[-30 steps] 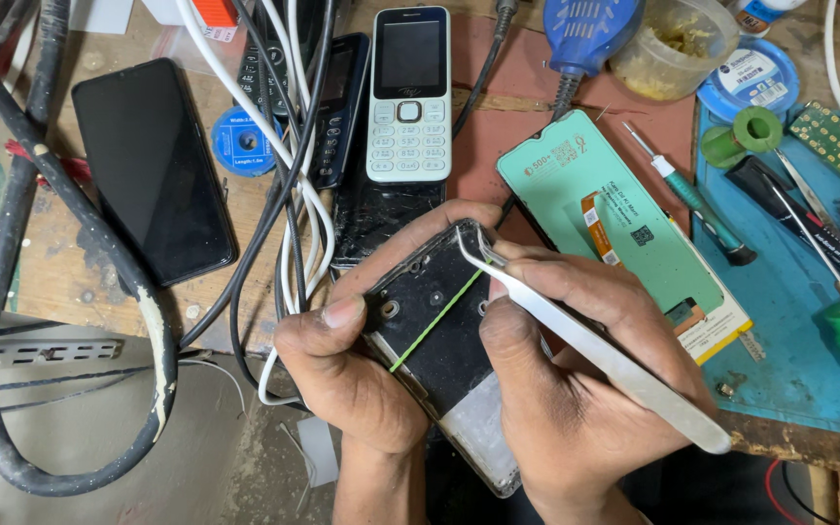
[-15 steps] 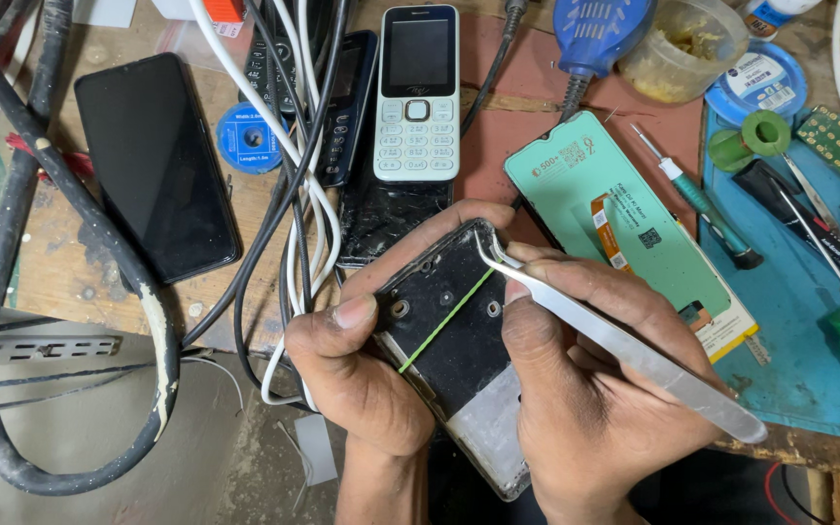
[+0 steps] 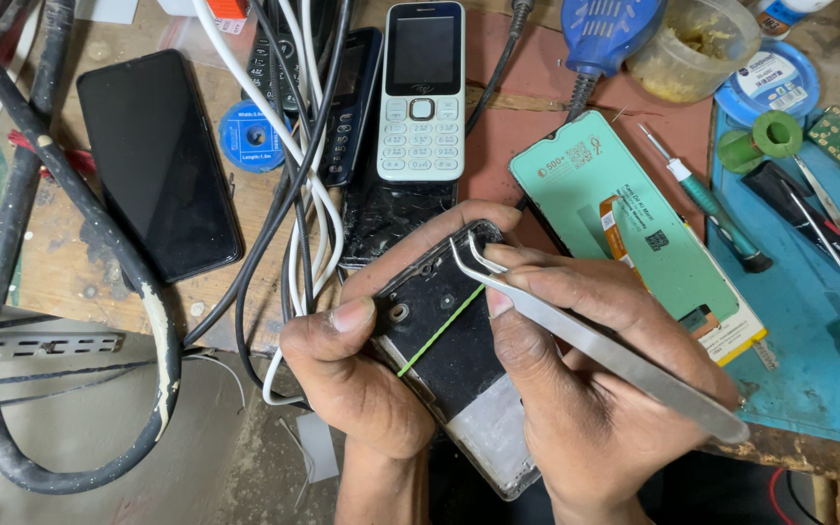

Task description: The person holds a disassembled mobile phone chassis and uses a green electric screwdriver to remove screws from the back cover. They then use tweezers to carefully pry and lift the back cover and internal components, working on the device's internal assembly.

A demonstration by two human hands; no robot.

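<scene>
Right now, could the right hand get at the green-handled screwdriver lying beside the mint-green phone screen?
Probably yes: the green-handled screwdriver lies uncovered just beyond the right hand, but that hand holds metal tweezers.

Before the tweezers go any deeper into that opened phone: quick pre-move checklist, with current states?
1. Left hand grips the opened phone by its side: ok.
2. Right hand holds the tweezers firmly: ok.
3. Tweezer tips at the phone's upper edge, in view: ok.
4. Whether the tips are pinching a part: cannot tell.
5. Green strip across the phone's interior lies away from the tips: ok.
6. Room beside the phone: not ok, white cables and the replacement screen lie close.
</scene>
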